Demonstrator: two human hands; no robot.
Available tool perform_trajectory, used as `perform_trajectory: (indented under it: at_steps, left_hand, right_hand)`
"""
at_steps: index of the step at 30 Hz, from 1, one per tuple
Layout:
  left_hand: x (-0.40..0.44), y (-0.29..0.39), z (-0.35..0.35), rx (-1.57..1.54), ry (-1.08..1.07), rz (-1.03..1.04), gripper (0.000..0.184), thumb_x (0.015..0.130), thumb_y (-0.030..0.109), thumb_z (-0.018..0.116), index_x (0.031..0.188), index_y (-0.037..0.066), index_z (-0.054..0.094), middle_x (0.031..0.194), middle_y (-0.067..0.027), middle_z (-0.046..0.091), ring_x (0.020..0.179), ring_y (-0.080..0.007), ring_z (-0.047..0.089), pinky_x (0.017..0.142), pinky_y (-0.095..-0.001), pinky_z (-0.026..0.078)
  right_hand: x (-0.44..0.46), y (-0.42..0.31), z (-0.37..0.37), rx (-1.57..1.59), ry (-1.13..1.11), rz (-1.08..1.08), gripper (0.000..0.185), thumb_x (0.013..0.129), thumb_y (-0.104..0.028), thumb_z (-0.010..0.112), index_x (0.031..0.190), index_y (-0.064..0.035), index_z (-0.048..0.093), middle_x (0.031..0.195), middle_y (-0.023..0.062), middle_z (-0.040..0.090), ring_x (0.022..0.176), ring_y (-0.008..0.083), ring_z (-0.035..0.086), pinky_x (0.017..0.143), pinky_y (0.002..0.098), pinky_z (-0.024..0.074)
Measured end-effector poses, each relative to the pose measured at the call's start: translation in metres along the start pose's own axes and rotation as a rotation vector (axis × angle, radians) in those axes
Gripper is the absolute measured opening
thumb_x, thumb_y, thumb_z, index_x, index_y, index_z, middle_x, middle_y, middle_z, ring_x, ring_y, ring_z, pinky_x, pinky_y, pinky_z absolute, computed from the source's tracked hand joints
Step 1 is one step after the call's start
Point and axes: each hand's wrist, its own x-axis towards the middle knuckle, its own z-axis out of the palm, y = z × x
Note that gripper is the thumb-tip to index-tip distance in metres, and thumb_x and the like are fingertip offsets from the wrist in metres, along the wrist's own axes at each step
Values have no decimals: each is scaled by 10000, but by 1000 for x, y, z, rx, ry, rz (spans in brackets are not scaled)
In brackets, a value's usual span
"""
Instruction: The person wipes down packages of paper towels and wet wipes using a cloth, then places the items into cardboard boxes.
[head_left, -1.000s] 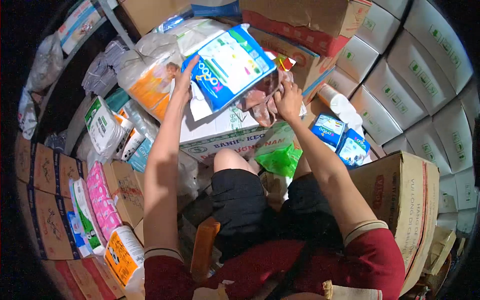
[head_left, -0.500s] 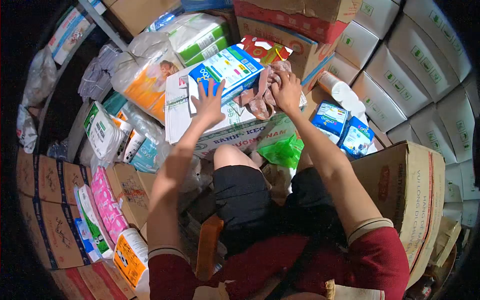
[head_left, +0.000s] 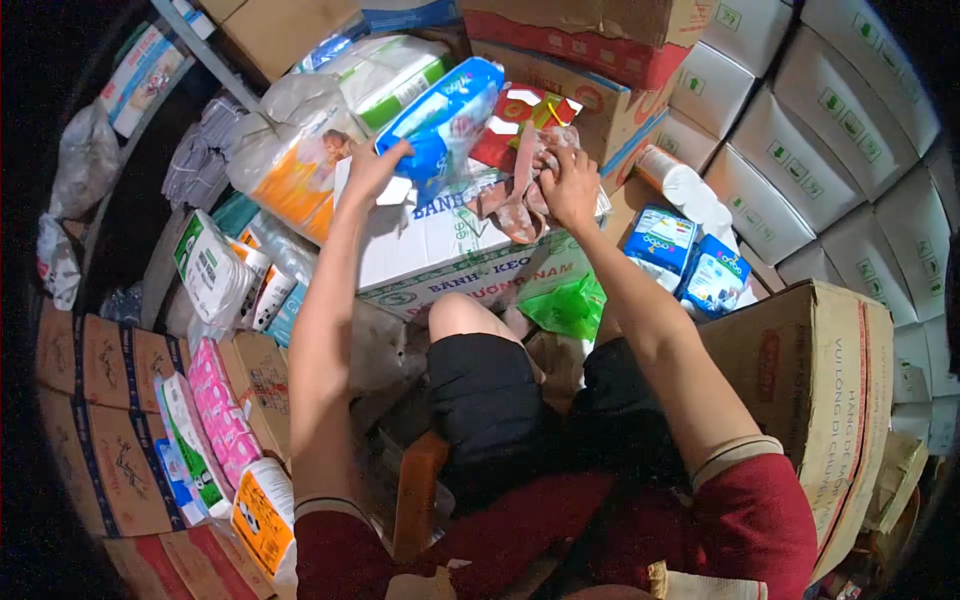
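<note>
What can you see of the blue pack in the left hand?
The blue pack is blocky, wrapped in glossy, plastic-looking film, with pale printing too blurred to read. The left hand grips its near left end; the pack is tilted, its other end slanting up and right in the picture, above the white carton. Whether they touch is unclear.

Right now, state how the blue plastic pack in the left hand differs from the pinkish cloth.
The blue plastic pack is glossy and printed; the pinkish cloth is dull and pale-blotched. The pack is held tilted by the left hand; the cloth lies crumpled on the white carton under the right hand. Each has a hand on it.
</note>
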Motion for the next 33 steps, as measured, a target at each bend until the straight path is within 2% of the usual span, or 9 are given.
perform_trajectory:
  at_steps: [4,8,11,16,20,25,30,32,33]
  left_hand:
    - [2,-10,9,24,91,105,547,685,268,651,1138,-6,514,984,-113,602,869,-192,565,758,-284,449]
    - [0,-14,28,-26,-127,106,972,587,446,743,1285,-54,289,1156,-215,502,1017,-257,530,894,-315,405]
    - [-18,-7,45,176,-47,200,1087,509,498,778,1300,-43,267,1240,-278,423,1161,-338,438,976,-366,341]
    - [-9,-18,53,152,-29,136,756,562,457,746,1144,60,472,1026,-146,596,959,-264,580,816,-364,448]
    - [8,-19,37,123,-146,24,764,572,452,747,1118,-6,472,929,-147,615,742,-231,615,627,-318,493]
    - [27,-55,29,229,-225,22,688,624,415,686,1163,41,478,1102,-128,533,969,-243,503,790,-333,426]
    - [34,-74,21,258,-282,64,622,675,377,624,1207,88,483,1274,-109,452,1196,-255,391,952,-349,358]
    - [29,-46,13,300,-391,-49,571,677,391,623,1133,57,546,1183,-133,528,1134,-258,456,919,-332,377]
    - [22,-50,20,379,-161,-52,510,696,420,604,1019,25,598,1042,-140,589,984,-250,539,823,-331,425]
  right_hand:
    - [-2,6,5,-6,17,-7,374,686,-214,570,1051,-135,558,997,165,536,875,343,501,746,440,414]
    - [1,10,5,217,153,73,358,688,-143,566,1044,-102,556,921,179,543,840,351,495,736,438,405]
    - [12,-6,-12,442,250,393,281,734,-127,564,1006,-58,561,964,206,573,825,353,561,735,401,440]
    - [50,-54,-60,789,330,248,270,740,-72,538,1003,-11,554,1003,174,586,855,323,590,788,358,448]
    - [81,-107,-79,517,102,-359,392,710,-167,582,1078,-45,524,1140,183,485,1100,342,435,928,404,353]
    - [50,-140,-2,324,-334,-590,477,750,-526,542,1152,-271,538,1314,132,369,1219,428,275,955,623,184]
    - [60,-152,15,329,-284,-516,420,740,-428,577,1115,-239,568,1243,154,431,1174,381,347,964,550,232]
    - [75,-146,24,378,-261,-487,411,720,-367,602,1103,-219,575,1174,163,484,1127,355,402,946,506,286]
    - [82,-142,33,398,-180,-526,428,679,-280,627,1097,-201,575,1064,153,541,1023,323,478,882,454,349]
